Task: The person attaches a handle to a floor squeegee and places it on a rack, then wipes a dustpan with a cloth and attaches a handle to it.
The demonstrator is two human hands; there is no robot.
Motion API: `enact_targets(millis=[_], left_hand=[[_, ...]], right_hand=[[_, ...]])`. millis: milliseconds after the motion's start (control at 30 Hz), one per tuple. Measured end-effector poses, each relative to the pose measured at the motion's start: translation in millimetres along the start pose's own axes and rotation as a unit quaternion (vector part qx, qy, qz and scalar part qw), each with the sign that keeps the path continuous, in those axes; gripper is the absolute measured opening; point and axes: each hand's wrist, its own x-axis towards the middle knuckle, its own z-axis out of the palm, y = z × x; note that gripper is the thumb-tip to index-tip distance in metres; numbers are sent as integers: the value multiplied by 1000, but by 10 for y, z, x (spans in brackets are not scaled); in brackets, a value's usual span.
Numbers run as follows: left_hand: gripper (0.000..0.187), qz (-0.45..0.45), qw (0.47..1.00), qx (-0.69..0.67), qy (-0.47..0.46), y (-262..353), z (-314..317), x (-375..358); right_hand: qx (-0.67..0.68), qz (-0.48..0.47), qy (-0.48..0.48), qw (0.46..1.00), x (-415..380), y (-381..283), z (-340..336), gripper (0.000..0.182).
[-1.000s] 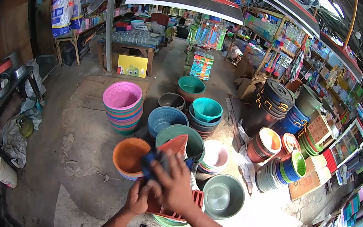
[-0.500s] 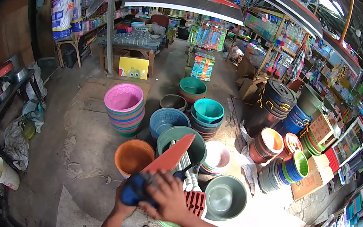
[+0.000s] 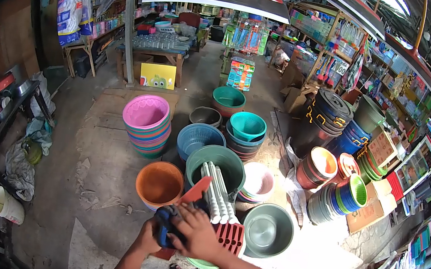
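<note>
Head view: the left hand [image 3: 148, 238] and right hand [image 3: 196, 234] have their grip clamped on a dark-blue bundle [image 3: 163, 218] at near centre, a red piece [image 3: 196, 190] jutting beyond; a far-left sign [image 3: 167, 30] reads "SERBA", a far-right card [image 3: 341, 68] "00".

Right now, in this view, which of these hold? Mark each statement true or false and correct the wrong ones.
1. The left hand and right hand meet at a dark blue bundle. True.
2. The white rods lie in the orange basin. False: they extend over the large green tub.
3. The pink basin tops a stack. True.
4. The teal basin stands alone on the floor. False: it sits on top of other basins.
5. A yellow board shows cartoon eyes. True.
</note>
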Motion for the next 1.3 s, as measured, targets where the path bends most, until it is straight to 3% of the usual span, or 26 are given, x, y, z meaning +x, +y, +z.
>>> enact_targets(millis=[67, 133, 167, 267, 333, 400, 500, 533, 600, 700, 833, 900, 967, 1000, 1067, 1100, 1133, 1200, 1233, 1300], left_hand=[[24, -20, 1000, 0, 10, -31, -11, 44], [19, -68, 987, -133, 53, -166, -8, -41], [19, -69, 988, -130, 53, -189, -62, -114], [22, -10, 994, -97, 51, -52, -206, -274], [28, 76, 989, -116, 54, 193, -213, -288], [33, 88, 992, -61, 60, 152, -302, -269], [32, 64, 996, -3, 64, 201, -387, -208], [31, 16, 999, -29, 42, 291, -399, -211], [31, -34, 998, -56, 22, 336, -421, -236], [33, 33, 999, 25, -13, 350, -507, -288], [34, 23, 1000, -10, -16, 450, -525, -339], [34, 24, 999, -26, -14, 378, -549, -350], [30, -73, 993, -93, -17, 173, -660, -401], [30, -74, 993, -92, -22, 161, -738, -390], [28, -69, 973, 104, -192, 298, -837, -212], [32, -83, 952, 201, -216, 476, -835, -137], [32, -84, 951, 202, -221, 705, -727, -39], [36, -154, 900, 368, -176, 1042, -406, 107], [36, -152, 899, 370, -177, 984, -289, 146], [36, -41, 967, 248, -27, 761, -131, 277]], right_hand=[[17, 22, 4, 1000, -79, 78, 193, 43], [51, 4, -6, 999, -70, 193, 181, 42], [85, -9, -12, 996, -62, 219, 150, 41], [17, -12, 0, 1000, 107, 281, -137, 39], [-19, 33, 26, 999, 227, 416, -343, 40], [-41, 63, -1, 997, 256, 448, -389, 40], [-61, -38, -59, 996, 205, 49, -299, 42], [-49, -71, -65, 994, 191, -93, -288, 46], [-34, -66, -78, 994, 252, -132, -320, 50], [-61, -15, -48, 997, 376, 133, -490, 56], [-56, 36, -47, 997, 372, 592, -687, 48], [-55, 44, -101, 992, 324, 688, -681, 41], [-65, 56, -102, 991, 341, 598, -720, 39], [-72, 67, -105, 990, 342, 522, -736, 36], [-92, 41, -76, 992, 381, 325, -760, 32], [-137, 27, -89, 986, 422, 205, -772, 31], [-181, 13, -102, 978, 451, 112, -758, 30], [-191, -17, -68, 979, 501, -10, -690, 30], [-191, -38, -57, 979, 542, -78, -673, 30], [-214, -51, -60, 974, 589, -183, -663, 31]])
